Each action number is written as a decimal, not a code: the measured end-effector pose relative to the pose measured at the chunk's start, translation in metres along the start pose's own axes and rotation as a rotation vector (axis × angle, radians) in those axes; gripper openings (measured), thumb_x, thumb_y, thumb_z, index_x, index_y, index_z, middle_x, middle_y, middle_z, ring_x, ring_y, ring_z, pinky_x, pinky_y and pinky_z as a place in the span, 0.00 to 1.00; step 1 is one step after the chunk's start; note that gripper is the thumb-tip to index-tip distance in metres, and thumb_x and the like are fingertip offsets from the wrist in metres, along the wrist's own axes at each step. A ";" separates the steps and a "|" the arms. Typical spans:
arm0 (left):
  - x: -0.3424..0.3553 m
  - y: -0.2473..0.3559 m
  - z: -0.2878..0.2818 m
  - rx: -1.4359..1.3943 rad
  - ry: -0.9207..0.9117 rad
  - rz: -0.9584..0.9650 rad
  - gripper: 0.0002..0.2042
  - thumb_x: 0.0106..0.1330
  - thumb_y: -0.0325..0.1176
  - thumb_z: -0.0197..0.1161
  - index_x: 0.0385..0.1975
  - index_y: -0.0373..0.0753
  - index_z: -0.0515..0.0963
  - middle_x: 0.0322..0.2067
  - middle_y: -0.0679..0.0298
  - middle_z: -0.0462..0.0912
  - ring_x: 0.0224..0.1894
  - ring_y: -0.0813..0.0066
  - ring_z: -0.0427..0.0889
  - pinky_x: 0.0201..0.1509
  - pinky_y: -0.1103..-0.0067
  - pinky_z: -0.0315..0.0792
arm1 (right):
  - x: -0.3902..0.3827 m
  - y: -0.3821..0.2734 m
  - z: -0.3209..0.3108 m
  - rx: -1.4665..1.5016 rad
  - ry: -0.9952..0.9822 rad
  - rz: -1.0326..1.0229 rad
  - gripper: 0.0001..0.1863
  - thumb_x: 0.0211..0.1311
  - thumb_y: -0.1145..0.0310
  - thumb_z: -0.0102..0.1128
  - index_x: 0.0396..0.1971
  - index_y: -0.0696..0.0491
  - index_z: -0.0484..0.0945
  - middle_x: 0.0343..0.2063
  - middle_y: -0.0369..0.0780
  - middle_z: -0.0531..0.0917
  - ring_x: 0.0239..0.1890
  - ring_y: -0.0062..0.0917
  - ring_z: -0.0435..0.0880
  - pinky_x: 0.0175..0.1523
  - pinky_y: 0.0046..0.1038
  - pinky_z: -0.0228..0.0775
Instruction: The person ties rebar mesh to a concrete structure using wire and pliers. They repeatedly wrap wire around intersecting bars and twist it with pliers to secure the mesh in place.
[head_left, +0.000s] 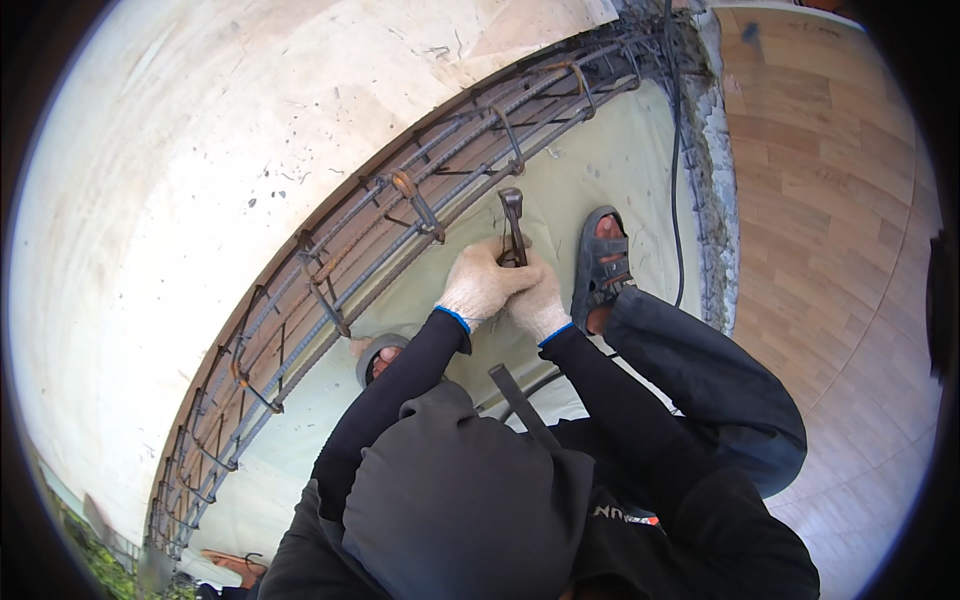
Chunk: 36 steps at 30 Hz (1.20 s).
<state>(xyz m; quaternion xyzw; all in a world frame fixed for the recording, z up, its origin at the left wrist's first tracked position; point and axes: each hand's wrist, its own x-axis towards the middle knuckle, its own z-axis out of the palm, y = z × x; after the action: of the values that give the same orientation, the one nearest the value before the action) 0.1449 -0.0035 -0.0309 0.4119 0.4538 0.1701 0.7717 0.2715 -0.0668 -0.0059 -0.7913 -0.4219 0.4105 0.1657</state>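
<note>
Both my hands wear white knit gloves with blue cuffs and meet in front of me. My left hand [474, 280] and my right hand [542, 295] are closed around the lower part of a dark metal hand tool that looks like pincers [512, 205]. Its blunt head points away from me, and the gloves hide part of the handles. The tool is over a pale green sheet surface [625, 150]. Just beyond it to the left runs a long rebar cage [427, 215] with rusty stirrups, apart from my hands.
A broad pale panel [200, 220] borders the cage on the left. My sandalled feet [602, 265] stand on either side of my hands. A black cable [678, 200] runs along a rough concrete edge [716, 190] on the right, beside wood-patterned flooring [810, 190].
</note>
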 end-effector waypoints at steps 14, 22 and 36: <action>-0.017 0.048 -0.002 0.153 0.024 0.136 0.21 0.83 0.47 0.55 0.44 0.33 0.83 0.40 0.38 0.87 0.47 0.34 0.86 0.51 0.51 0.79 | -0.038 -0.044 -0.057 0.024 -0.061 0.109 0.38 0.70 0.75 0.60 0.80 0.57 0.64 0.50 0.59 0.89 0.54 0.54 0.91 0.60 0.43 0.81; -0.059 0.072 -0.030 -0.149 0.432 0.492 0.13 0.79 0.38 0.60 0.37 0.34 0.79 0.34 0.43 0.82 0.44 0.35 0.84 0.45 0.51 0.76 | -0.054 -0.094 -0.049 0.431 -0.054 -0.022 0.35 0.66 0.83 0.52 0.76 0.65 0.66 0.56 0.47 0.83 0.48 0.28 0.87 0.49 0.28 0.85; -0.134 0.051 -0.096 0.073 1.031 0.661 0.07 0.78 0.32 0.67 0.45 0.36 0.83 0.36 0.52 0.85 0.43 0.46 0.87 0.45 0.59 0.81 | 0.015 -0.097 -0.030 0.695 -0.805 0.178 0.54 0.63 0.74 0.72 0.87 0.50 0.52 0.68 0.49 0.76 0.62 0.37 0.83 0.65 0.43 0.80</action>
<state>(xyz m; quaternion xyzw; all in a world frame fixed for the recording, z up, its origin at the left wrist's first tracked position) -0.0016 -0.0118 0.0602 0.4216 0.6226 0.5620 0.3447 0.2483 0.0053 0.0642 -0.5025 -0.2228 0.8092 0.2075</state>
